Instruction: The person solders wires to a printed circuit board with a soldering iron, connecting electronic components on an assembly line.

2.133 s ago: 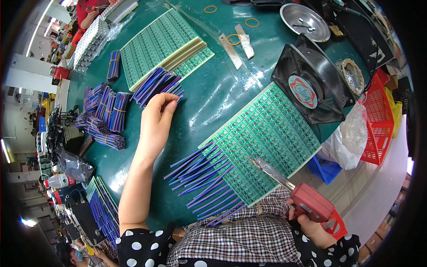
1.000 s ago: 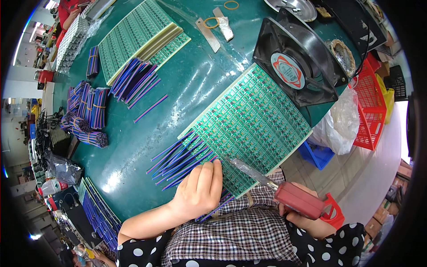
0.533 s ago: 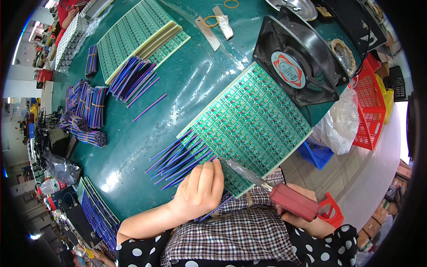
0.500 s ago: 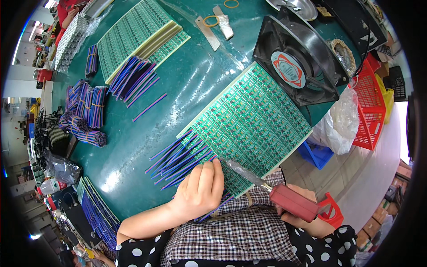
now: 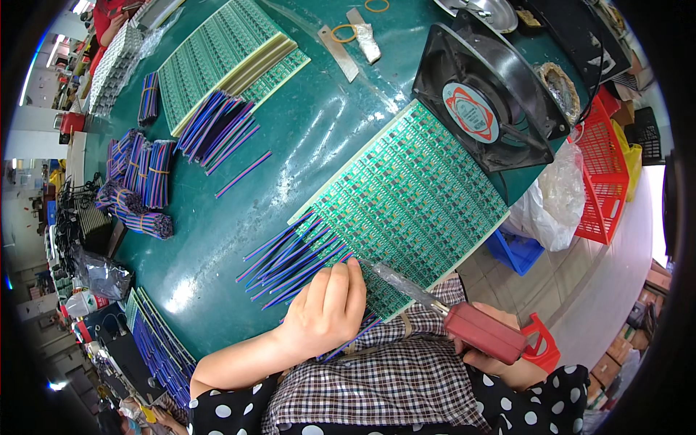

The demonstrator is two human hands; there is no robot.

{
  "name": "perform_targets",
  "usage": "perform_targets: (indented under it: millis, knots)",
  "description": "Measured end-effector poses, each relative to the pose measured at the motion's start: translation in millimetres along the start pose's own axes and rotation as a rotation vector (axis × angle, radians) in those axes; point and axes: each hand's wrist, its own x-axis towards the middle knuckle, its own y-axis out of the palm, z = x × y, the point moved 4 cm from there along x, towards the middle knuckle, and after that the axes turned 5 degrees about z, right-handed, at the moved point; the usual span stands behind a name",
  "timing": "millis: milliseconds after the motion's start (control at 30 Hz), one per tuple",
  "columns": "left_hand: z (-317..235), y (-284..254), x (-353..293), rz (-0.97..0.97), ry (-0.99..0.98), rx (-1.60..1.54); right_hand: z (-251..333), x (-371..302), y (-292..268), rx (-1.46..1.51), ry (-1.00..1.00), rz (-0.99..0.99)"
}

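Note:
A large green circuit board panel [image 5: 413, 188] lies on the table in front of me. Blue, red and dark wires [image 5: 286, 259] stick out in a row from its left edge. My left hand [image 5: 326, 304] is closed in a pinch at that edge, with a thin wire end between thumb and fingertips. My right hand [image 5: 502, 317] grips a soldering iron [image 5: 484, 333] by its dark red handle. The iron's whitish, worn shaft slants over the panel, its tip just right of my left fingertips. Whether the tip touches the board I cannot tell.
A black fan [image 5: 493, 94] stands against the panel's far right. More board panels [image 5: 217, 54] are stacked at the far left, loose wires [image 5: 217, 130] and tied wire bundles [image 5: 141, 174] near them. Wired panels [image 5: 156, 348] sit at the lower left. A red basket [image 5: 605, 181] is off to the right.
The soldering iron and my right hand have shifted slightly right and toward me, so the tip sits a little farther from my left fingertips. My left hand stays in place.

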Motion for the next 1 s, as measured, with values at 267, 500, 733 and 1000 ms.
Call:
perform_targets:
  millis: [267, 500, 733, 1000]
  knots:
    - [0, 1, -1, -0.007, 0.017, 0.017, 6, 9, -1, -0.117, -0.082, 0.049]
    - [0, 0, 1, -0.006, 0.017, 0.017, 3, 4, -3, 0.030, 0.039, 0.024]
    - [0, -1, 1, -0.001, 0.015, 0.027, -1, 6, 1, 0.076, 0.161, 0.038]
    - [-2, -1, 1, 0.016, 0.018, 0.046, -1, 2, -2, 0.062, 0.111, 0.014]
